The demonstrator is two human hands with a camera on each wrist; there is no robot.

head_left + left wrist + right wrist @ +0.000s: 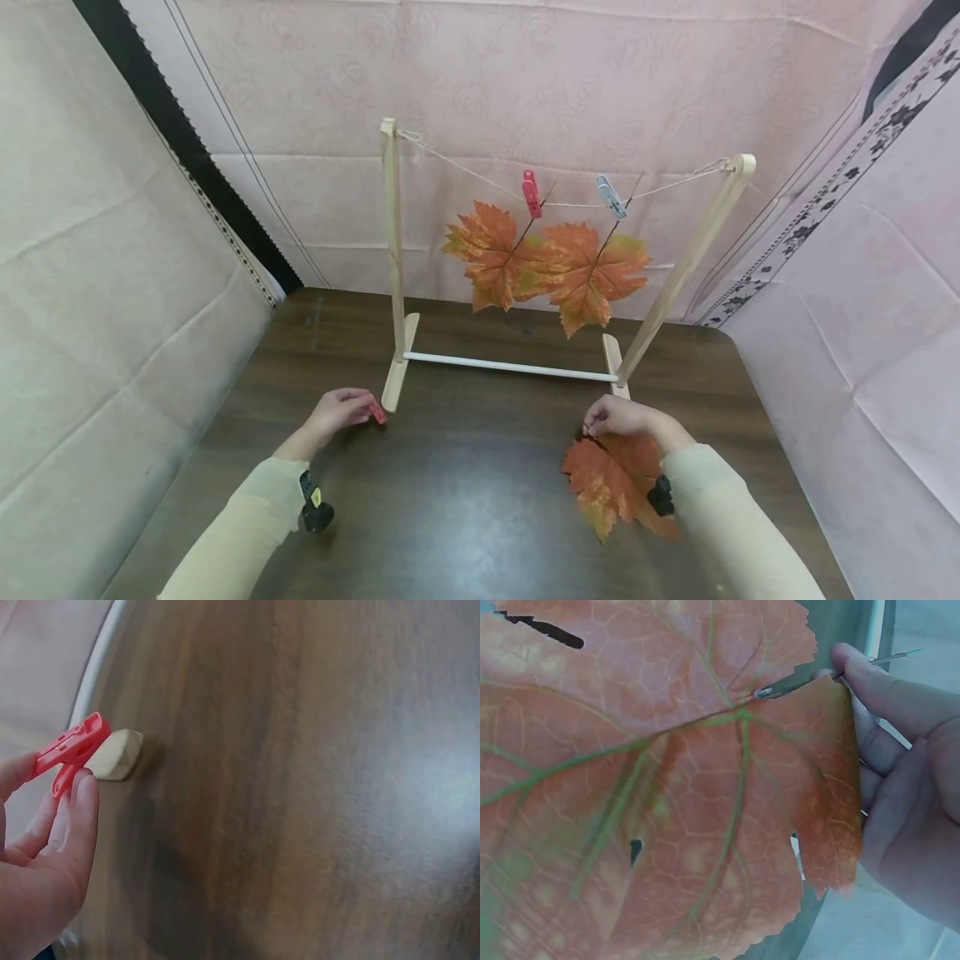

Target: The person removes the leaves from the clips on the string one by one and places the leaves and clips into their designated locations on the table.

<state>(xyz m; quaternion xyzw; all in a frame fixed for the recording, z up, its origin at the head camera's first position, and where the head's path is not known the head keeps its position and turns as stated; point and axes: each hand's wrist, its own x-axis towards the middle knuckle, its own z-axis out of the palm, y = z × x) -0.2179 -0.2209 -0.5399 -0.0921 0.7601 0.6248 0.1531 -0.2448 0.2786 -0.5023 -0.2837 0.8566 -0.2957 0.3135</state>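
In the head view my left hand (343,412) is over the table's left side, near the rack's left foot. Its thumb and fingers pinch a red clothespin (71,750), whose ends show clearly in the left wrist view. On the right, my right hand (618,417) pinches the thin stem of an orange artificial leaf (611,479). That leaf hangs below the hand and fills much of the right wrist view. Two similar leaves hang from the string (465,173), one by a red clothespin (532,194), the other by a light blue clothespin (611,197).
A wooden rack stands at the back of the table (450,517), with a left post (393,242), a right post (686,267) and a white crossbar (510,365) low between them. Pale cloth (300,50) surrounds the table at the back and sides.
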